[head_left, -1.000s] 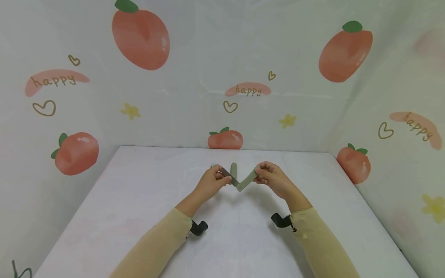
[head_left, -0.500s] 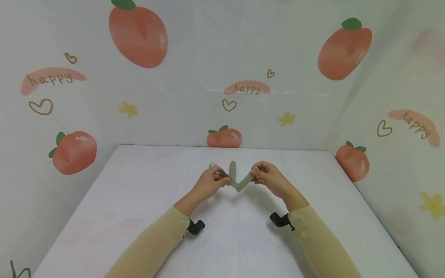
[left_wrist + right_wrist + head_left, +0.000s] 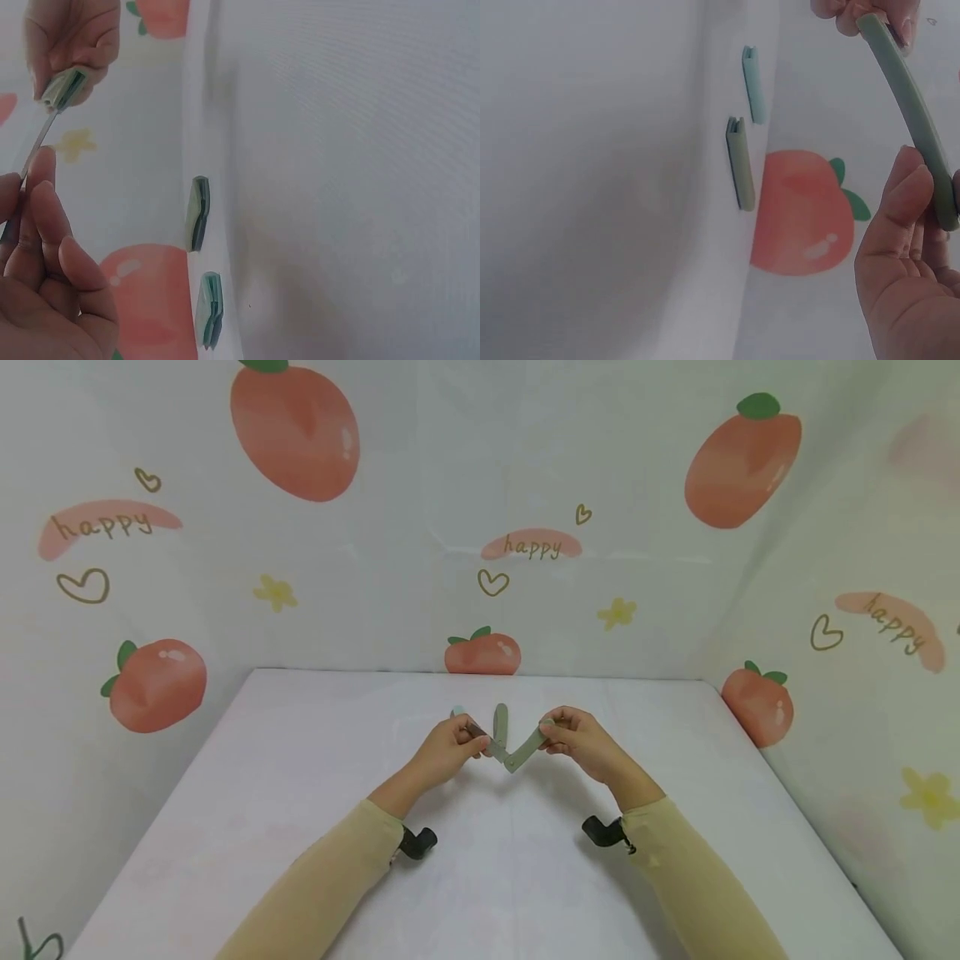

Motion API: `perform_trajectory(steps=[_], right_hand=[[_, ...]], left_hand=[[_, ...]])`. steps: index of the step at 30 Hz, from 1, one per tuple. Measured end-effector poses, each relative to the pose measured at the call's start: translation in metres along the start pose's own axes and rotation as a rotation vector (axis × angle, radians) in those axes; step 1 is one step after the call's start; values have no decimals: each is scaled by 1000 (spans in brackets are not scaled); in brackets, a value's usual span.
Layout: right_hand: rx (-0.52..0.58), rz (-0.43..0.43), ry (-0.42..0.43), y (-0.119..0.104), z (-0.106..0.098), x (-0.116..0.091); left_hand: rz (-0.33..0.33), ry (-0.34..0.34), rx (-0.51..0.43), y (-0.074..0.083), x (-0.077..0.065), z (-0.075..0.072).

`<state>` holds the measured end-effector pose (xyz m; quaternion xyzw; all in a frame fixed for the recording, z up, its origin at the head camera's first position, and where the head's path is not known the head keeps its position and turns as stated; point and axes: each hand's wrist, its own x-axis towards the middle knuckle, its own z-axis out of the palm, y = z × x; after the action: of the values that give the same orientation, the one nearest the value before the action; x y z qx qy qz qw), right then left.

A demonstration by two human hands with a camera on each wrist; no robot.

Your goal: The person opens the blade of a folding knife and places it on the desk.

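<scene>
Fruit-printed white backdrop [image 3: 405, 477] behind a white desk [image 3: 510, 877]. Folding knife [image 3: 512, 763], bent into a V, is held above the desk between both hands. Left hand [image 3: 441, 753]: narrow grip, pinching the blade [image 3: 39, 141]. Right hand [image 3: 588, 747]: grip holding the handle [image 3: 529, 747]. Technique, my judgement: pinch the flats only, skin clear of the edge; steady handle, slow swing. Containers: none seen. Beyond the hands lie a folded green piece [image 3: 501, 722] and a paler blue-green one [image 3: 754, 90], near each other, apart.

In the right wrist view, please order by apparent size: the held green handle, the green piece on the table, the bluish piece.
Held green handle
Green piece
Bluish piece, slightly smaller
Nearness may exaggerate these gaps.
</scene>
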<state>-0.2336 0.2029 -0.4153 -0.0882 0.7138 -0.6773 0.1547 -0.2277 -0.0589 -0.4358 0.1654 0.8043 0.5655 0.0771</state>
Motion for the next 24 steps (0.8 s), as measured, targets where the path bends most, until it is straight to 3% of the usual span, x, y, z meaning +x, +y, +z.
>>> perform_trajectory(steps=[8,14,24], right_hand=[[84,4,17,3,-3,-1],[188,-5,52,6,-3,-2],[389,75,193,10,6,-2]], left_hand=[[15,29,-35,-1,1,0],[3,111,-114,-4,3,2],[-4,259,-172,-2,2,13]])
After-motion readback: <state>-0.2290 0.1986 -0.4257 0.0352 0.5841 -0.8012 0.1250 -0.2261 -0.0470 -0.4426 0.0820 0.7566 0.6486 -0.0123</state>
